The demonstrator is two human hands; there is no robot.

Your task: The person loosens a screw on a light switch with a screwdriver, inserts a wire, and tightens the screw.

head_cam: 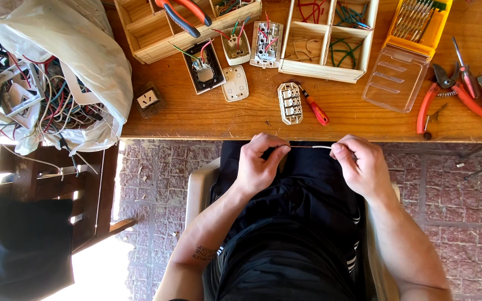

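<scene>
A short white wire [312, 147] is stretched level between my two hands, just below the front edge of the wooden table [364, 120]. My left hand [259, 164] pinches its left end between thumb and fingers. My right hand [361, 164] pinches the right end. Both hands hover over my lap, which is clad in black. On the table right above them lie a white socket module [290, 103] and a small orange-handled screwdriver [313, 107].
Wooden compartment trays [330, 39] with coloured wires, several switch and socket parts [235, 83], red pliers [444, 95], a yellow case of screwdriver bits [417, 22] with clear lid [394, 78]. A white bag of tangled wires [51, 72] sits left; a wooden chair [68, 189] stands on brick floor.
</scene>
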